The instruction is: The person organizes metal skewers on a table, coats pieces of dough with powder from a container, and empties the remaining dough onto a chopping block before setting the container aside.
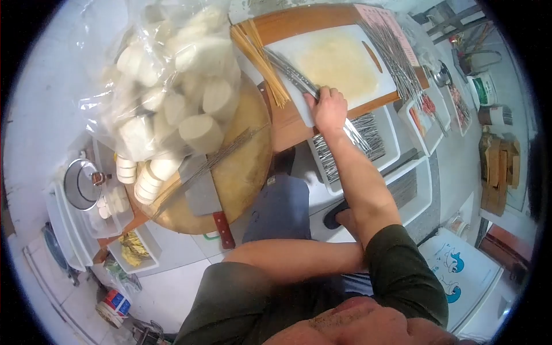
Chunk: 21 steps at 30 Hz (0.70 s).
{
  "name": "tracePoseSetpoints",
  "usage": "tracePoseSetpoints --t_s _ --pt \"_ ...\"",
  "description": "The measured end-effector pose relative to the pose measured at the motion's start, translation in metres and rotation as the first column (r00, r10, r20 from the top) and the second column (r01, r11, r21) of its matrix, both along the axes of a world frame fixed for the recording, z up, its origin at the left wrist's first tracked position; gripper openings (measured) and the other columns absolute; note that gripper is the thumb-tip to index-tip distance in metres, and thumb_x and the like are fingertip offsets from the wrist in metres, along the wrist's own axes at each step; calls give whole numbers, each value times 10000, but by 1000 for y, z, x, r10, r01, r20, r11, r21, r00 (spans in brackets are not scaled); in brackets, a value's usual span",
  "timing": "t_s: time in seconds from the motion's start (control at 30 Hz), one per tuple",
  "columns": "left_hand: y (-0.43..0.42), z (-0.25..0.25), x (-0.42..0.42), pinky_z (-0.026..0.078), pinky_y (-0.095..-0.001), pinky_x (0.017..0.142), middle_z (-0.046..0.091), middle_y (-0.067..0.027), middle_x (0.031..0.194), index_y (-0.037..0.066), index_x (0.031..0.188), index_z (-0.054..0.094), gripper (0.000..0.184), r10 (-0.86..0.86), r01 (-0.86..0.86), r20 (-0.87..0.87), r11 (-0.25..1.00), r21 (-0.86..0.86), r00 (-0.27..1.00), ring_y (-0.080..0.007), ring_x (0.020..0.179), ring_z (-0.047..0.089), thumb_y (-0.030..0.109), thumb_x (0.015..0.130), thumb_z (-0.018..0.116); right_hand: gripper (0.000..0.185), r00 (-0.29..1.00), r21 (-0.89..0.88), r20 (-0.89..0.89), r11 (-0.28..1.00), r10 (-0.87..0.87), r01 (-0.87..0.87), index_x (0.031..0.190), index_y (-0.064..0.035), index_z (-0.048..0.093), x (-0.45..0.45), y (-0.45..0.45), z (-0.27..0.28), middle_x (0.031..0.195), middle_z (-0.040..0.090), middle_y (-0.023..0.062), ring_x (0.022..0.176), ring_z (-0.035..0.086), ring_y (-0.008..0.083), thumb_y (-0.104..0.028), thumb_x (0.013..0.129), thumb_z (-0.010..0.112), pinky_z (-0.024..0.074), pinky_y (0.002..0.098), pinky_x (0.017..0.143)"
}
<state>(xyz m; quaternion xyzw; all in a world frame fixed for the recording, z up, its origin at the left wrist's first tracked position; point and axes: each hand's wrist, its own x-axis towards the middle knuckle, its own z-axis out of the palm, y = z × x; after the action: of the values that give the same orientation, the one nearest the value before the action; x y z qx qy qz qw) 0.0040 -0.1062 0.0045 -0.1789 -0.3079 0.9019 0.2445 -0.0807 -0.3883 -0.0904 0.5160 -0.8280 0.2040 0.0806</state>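
My right hand is closed around long shiny metal strips at the lower left edge of the white cutting board. The strips run from the board's upper left, under my fingers, to beyond my wrist. Wooden sticks lie left of them. Thin metal skewers lie at the board's right. Below my wrist, a white tray holds many more metal skewers. My left forearm crosses low in front of my body; the left hand is hidden behind my right arm.
At left, a clear bag of thick white pieces rests on a round wooden block. A cleaver and thin skewers lie there too. White containers stand lower left; further trays stand at right.
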Motion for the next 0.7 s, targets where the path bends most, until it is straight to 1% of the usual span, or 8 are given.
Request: tracePoseSetpoints --t_s 0.03,0.13,0.27,0.33,0.47,0.5,0.6,0.7 --pt "-3 -1 1 344 -422 993 498 -127 1303 81 1291 486 410 7 -7 -1 1000 -4 1000 -254 1205 449 304 970 362 309 1000 15 18 1000 -1 1 895 -60 631 1 -1 1 890 609 125 838 569 329 -334 768 700 459 424 745" --pt "-5 -1 1 347 -426 989 502 -127 1300 81 1288 490 408 24 -24 -10 1000 -10 1000 -255 1201 453 299 967 365 312 1000 -26 0 999 -23 23 886 -62 640 6 -1 -3 896 612 123 844 568 330 -347 772 695 460 427 750" --pt "-5 2 3 351 -431 982 506 -127 1296 81 1283 496 404 26 -26 -24 1000 -10 999 -256 1197 458 294 964 368 326 999 33 19 999 -43 43 882 -61 640 12 -1 -1 923 617 115 867 565 322 -364 773 688 452 429 752" --pt "-6 3 3 353 -433 979 508 -127 1294 82 1281 498 403 27 -28 -31 999 -15 999 -257 1195 461 291 963 370 330 999 28 5 998 -53 53 886 -66 641 11 -1 -2 925 616 107 885 562 313 -373 773 685 441 431 759" --pt "-11 3 5 356 -438 973 513 -127 1290 82 1277 504 399 46 -47 -39 999 -22 998 -259 1190 466 285 959 373 338 996 -41 -62 997 -63 60 906 -77 646 13 -4 -7 936 614 94 911 558 301 -385 773 682 422 433 777" --pt "-12 3 6 357 -439 972 514 -127 1289 82 1276 505 399 49 -50 -44 999 -23 998 -259 1189 468 284 959 374 367 996 14 -60 997 -70 71 975 -84 637 14 -3 -7 965 606 94 930 550 300 -391 778 675 417 431 789" --pt "-15 2 7 360 -443 967 517 -127 1285 82 1273 509 396 66 -67 -43 998 -18 997 -260 1185 472 280 956 376 407 993 31 -100 998 -55 59 1041 -86 616 12 -5 -8 1000 594 110 935 542 309 -407 794 653 410 435 804" --pt "-18 0 9 363 -447 962 521 -127 1282 82 1270 513 394 83 -84 -38 996 -12 996 -262 1182 476 275 954 378 488 989 77 -149 997 5 7 1176 -98 559 10 -5 -8 1055 580 132 994 535 318 -444 835 613 419 442 831"
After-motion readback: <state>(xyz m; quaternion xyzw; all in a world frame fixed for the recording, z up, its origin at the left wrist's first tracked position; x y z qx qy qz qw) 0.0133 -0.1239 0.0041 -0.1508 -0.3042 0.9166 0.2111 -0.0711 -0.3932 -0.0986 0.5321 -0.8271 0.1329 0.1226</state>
